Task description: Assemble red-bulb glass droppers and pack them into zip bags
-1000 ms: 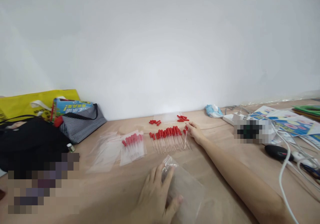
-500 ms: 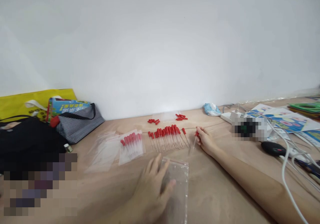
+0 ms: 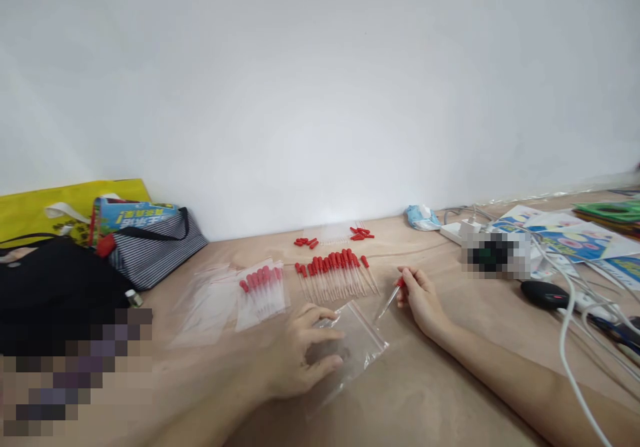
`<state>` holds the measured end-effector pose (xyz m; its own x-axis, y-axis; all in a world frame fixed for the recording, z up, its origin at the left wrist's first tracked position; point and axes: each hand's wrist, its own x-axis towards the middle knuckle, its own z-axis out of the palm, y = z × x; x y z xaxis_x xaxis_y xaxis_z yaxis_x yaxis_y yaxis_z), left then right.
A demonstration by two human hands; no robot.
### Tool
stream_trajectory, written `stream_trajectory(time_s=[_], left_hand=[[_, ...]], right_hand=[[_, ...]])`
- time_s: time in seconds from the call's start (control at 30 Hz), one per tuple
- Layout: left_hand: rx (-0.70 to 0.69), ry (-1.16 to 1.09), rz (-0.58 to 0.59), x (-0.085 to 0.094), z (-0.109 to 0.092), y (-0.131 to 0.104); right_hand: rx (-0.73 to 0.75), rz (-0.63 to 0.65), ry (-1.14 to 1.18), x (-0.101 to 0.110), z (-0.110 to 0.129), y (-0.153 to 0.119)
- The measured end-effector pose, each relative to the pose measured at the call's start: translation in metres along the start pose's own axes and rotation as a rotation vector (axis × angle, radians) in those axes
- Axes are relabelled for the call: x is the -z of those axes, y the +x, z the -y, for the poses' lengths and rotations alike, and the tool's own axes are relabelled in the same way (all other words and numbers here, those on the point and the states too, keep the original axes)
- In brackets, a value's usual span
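Observation:
My right hand [image 3: 419,297] pinches a dropper [image 3: 393,300] by its red bulb, with the clear tube slanting down to the left. The tube's tip is close to the sealing-strip end of a clear zip bag [image 3: 353,347]. Across the left side of that bag lies my left hand [image 3: 311,354], its fingers and thumb stretched apart. Beyond both hands, several red-topped droppers [image 3: 336,275] lie side by side in a row. Another group of droppers [image 3: 263,287] rests in or on clear bags left of the row.
Flat clear bags [image 3: 210,307] lie at the left. Loose red bulbs [image 3: 362,234] are near the wall. A striped bag [image 3: 155,250] and a black bag [image 3: 55,287] stand far left. White cables [image 3: 567,340], a black mouse-like object [image 3: 545,296] and printed sheets [image 3: 575,242] occupy the right.
The zip bag has turned, its sealing strip now slanting toward the dropper. My right hand has come slightly nearer with the dropper, and my left hand has turned with the bag.

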<state>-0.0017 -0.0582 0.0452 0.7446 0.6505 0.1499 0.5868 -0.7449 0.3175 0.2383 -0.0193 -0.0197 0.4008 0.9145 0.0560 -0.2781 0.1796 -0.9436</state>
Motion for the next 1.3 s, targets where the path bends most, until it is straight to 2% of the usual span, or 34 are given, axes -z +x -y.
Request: stream_trajectory(time_s=[0.07, 0.13, 0.23, 0.3, 0.4, 0.5, 0.6, 0.7, 0.8, 0.9, 1.07, 1.17, 1.3], left_hand=[[0.137, 0.016, -0.050, -0.011, -0.007, -0.009], [0.176, 0.025, -0.006, -0.020, -0.008, -0.014], [0.113, 0.011, 0.108, -0.024, 0.002, -0.012], [0.046, -0.009, 0.140, -0.023, 0.010, -0.006], [-0.002, -0.042, 0.116, -0.021, 0.017, 0.000], [-0.005, -0.070, 0.022, -0.023, 0.018, 0.001], [-0.025, -0.108, -0.047, -0.026, 0.018, -0.001], [-0.016, -0.126, -0.044, -0.027, 0.020, -0.002], [0.025, -0.129, -0.015, -0.025, 0.021, -0.003], [0.033, -0.136, -0.002, -0.023, 0.020, -0.003], [0.029, -0.133, 0.017, -0.020, 0.015, -0.002], [0.033, -0.116, 0.019, -0.018, 0.012, -0.001], [0.013, -0.096, 0.015, -0.019, 0.012, 0.001]], right_hand=[[0.008, 0.009, -0.016, 0.000, 0.000, 0.000], [0.012, 0.022, -0.028, -0.001, -0.001, 0.000], [0.010, 0.041, -0.026, -0.001, 0.000, -0.001], [-0.002, 0.042, -0.012, -0.002, 0.001, -0.002], [-0.051, 0.051, 0.015, -0.003, 0.002, -0.008], [-0.099, 0.093, 0.057, -0.004, 0.002, -0.015], [-0.156, 0.182, 0.099, -0.004, 0.002, -0.020], [-0.217, 0.326, 0.076, -0.003, 0.004, -0.022], [-0.217, 0.488, -0.058, -0.001, 0.009, -0.022], [-0.180, 0.590, -0.212, 0.002, 0.013, -0.019], [-0.198, 0.770, -0.310, 0.007, 0.018, -0.016], [-0.198, 0.820, -0.346, 0.007, 0.018, -0.016], [-0.113, 0.786, -0.392, 0.003, 0.010, -0.018]])
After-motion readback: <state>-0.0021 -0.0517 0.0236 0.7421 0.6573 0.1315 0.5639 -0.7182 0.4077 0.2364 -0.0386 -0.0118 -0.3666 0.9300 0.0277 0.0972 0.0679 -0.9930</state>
